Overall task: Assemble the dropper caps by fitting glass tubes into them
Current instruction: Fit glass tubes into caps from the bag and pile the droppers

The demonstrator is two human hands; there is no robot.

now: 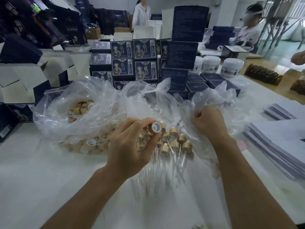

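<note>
Here the left hand (130, 142) pinches one dropper cap (155, 127) between thumb and fingertips, its white-lined open end turned up toward the camera; this orientation presumably exposes the socket so that a glass tube can be pushed straight in. The right hand (208, 124), to the right of the held cap, has its fingers curled at the edge of a clear plastic bag (214, 100). Whether it pinches a tube, the bag film or nothing cannot be determined, as glass against film is nearly invisible.

Just below and right of the held cap lies a pile of assembled caps (175, 142), their glass tubes (171, 151) pointing toward the person, likely set close by to keep finished work apart from stock. To the left of the held cap, an open bag of empty caps (80, 108) serves as supply.

Behind the held cap, stacked dark-blue boxes (133, 61) carry a printed figure and a round emblem; their lettering is too small to read. White jars (231, 66) stand to the upper right, labels illegible.
</note>
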